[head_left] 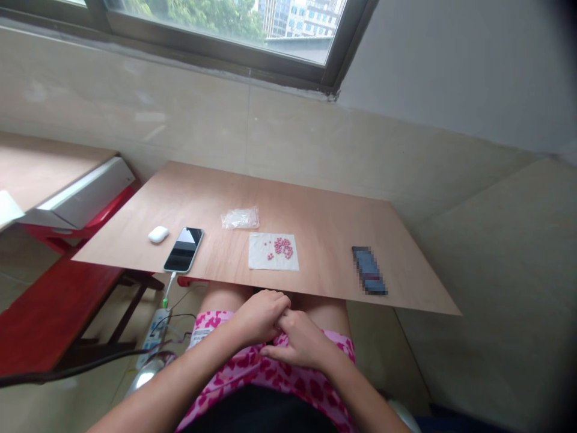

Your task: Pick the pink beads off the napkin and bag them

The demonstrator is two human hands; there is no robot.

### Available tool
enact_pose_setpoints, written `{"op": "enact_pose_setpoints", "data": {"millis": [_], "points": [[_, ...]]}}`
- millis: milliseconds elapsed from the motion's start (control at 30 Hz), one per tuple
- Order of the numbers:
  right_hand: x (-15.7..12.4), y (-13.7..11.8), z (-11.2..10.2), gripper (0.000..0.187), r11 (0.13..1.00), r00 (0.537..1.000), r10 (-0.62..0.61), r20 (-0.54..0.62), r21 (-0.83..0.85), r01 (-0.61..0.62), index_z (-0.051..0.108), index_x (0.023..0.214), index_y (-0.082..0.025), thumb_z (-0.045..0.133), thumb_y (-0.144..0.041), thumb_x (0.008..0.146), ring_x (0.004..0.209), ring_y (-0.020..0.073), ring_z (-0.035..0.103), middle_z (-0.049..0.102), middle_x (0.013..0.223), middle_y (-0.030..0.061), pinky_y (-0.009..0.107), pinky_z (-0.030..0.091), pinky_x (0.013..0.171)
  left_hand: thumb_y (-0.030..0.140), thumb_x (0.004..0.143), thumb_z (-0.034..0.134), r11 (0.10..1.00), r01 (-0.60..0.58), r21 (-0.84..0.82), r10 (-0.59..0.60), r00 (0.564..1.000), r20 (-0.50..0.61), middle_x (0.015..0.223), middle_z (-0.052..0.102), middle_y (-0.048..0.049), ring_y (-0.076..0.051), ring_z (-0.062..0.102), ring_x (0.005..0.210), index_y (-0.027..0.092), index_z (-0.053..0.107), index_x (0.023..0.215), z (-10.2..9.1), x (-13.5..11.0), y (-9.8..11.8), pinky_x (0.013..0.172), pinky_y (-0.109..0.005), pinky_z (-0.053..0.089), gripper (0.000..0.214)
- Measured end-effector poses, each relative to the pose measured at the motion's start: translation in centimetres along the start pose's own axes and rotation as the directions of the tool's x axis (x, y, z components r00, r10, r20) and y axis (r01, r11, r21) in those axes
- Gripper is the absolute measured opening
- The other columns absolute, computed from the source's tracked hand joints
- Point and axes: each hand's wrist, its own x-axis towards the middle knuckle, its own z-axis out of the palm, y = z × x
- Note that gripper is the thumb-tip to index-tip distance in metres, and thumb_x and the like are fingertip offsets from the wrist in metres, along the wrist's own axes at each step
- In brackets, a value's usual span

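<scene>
My left hand [265, 314] and my right hand [303, 338] rest together over my lap, just below the table's front edge. Their closed fingers overlap and touch, and some fingertips are hidden; no object shows in either. The right thumb points out to the left. On the table beyond them lies a white square sheet [261, 258], like a tissue. Small pink beads [283, 247] sit on its right half, bunched in flower-like clusters, with a few apart on the left. Behind the sheet is a crumpled clear plastic bag [240, 218].
The wooden tabletop [324, 222] also bears a phone [184, 249] on a white charging cable, a white earbud case [158, 234] and a dark, pixelated phone-like object [369, 270]. A red bench [49, 313] and a power strip [154, 331] are at the lower left.
</scene>
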Motion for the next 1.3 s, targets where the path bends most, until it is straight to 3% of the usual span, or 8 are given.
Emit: {"op": "enact_pose_setpoints", "data": {"millis": [200,267,367,500,667,833,1033,1300], "points": [[1.6,-0.5,-1.0,0.023,0.999,0.999,-0.034,0.005,0.01,0.034,0.069,0.099,-0.019,0.075,-0.036,0.084,0.09,0.0286,0.069,0.074,0.1,0.0091,0.035,0.054,0.079,0.013,0.077,0.063,0.997,0.077,0.03,-0.078,0.997,0.028,0.088,0.069,-0.0076,-0.026,0.065,0.082,0.02,0.058,0.089,-1.0,0.3,-1.2,0.07,-0.033,0.044,0.014],[2.2,-0.4,-2.0,0.018,0.989,0.991,-0.101,-0.085,0.095,0.109,0.069,0.106,-0.021,0.068,-0.027,0.088,0.095,0.0266,0.069,0.073,0.106,0.0087,0.035,0.054,0.083,0.015,0.08,0.062,0.99,0.144,-0.009,-0.144,0.989,-0.034,0.088,0.069,-0.0072,-0.026,0.065,0.083,0.02,0.056,0.089,-1.6,0.4,-2.0,0.07,-0.033,0.043,0.012],[3.7,0.8,-3.5,0.028,0.952,0.946,-0.144,-0.291,0.222,0.213,0.067,0.121,-0.023,0.058,-0.023,0.095,0.1,0.0229,0.07,0.071,0.122,0.0086,0.033,0.056,0.087,0.024,0.085,0.065,0.968,0.22,-0.12,-0.236,0.961,-0.142,0.091,0.068,-0.0066,-0.026,0.065,0.086,0.021,0.055,0.095,-2.7,0.5,-3.4,0.072,-0.032,0.044,0.014],[7.2,3.9,-3.7,0.02,0.975,0.888,0.004,-0.46,0.199,0.098,0.07,0.112,-0.022,0.055,-0.025,0.099,0.074,0.0168,0.066,0.072,0.11,0.0071,0.029,0.054,0.07,0.033,0.085,0.07,0.936,0.267,-0.23,-0.32,0.919,-0.232,0.091,0.067,-0.0057,-0.025,0.064,0.082,0.02,0.055,0.101,-3.4,0.8,-5.2,0.071,-0.032,0.044,0.025],[11.4,6.3,-2.3,0.012,0.987,0.873,0.116,-0.474,-0.04,-0.153,0.071,0.099,-0.021,0.06,-0.022,0.096,0.093,0.0213,0.067,0.072,0.102,0.0062,0.031,0.051,0.085,0.025,0.084,0.068,0.898,0.28,-0.338,-0.39,0.863,-0.32,0.091,0.066,-0.0051,-0.025,0.065,0.085,0.021,0.054,0.099,-3.5,1.1,-6.0,0.077,-0.034,0.046,0.021],[13.0,6.0,-1.1,0.006,0.942,0.853,0.208,-0.478,-0.139,-0.307,0.068,0.092,-0.022,0.064,-0.026,0.094,0.087,0.0199,0.066,0.07,0.098,0.0047,0.027,0.047,0.076,0.024,0.086,0.063,0.868,0.271,-0.417,-0.432,0.826,-0.361,0.09,0.066,-0.0039,-0.023,0.064,0.083,0.022,0.056,0.096,-3.9,1.2,-5.6,0.078,-0.034,0.047,0.013],[13.5,6.3,-0.9,0.006,0.936,0.847,0.22,-0.484,-0.139,-0.323,0.067,0.094,-0.022,0.062,-0.025,0.095,0.085,0.0193,0.064,0.069,0.098,0.0042,0.027,0.045,0.074,0.026,0.084,0.067,0.832,0.329,-0.447,-0.497,0.801,-0.335,0.089,0.067,-0.003,-0.021,0.064,0.079,0.022,0.057,0.096,-3.7,1.3,-5.6,0.072,-0.031,0.046,0.016],[13.5,6.8,-1.3,0.01,0.947,0.883,0.156,-0.444,-0.186,-0.26,0.069,0.094,-0.023,0.06,-0.025,0.097,0.091,0.02,0.064,0.069,0.104,0.0054,0.027,0.047,0.076,0.025,0.083,0.069,0.795,0.347,-0.498,-0.541,0.778,-0.321,0.085,0.066,-0.001,-0.02,0.063,0.078,0.022,0.058,0.099,-3.4,1.1,-5.9,0.074,-0.031,0.047,0.02]]}}
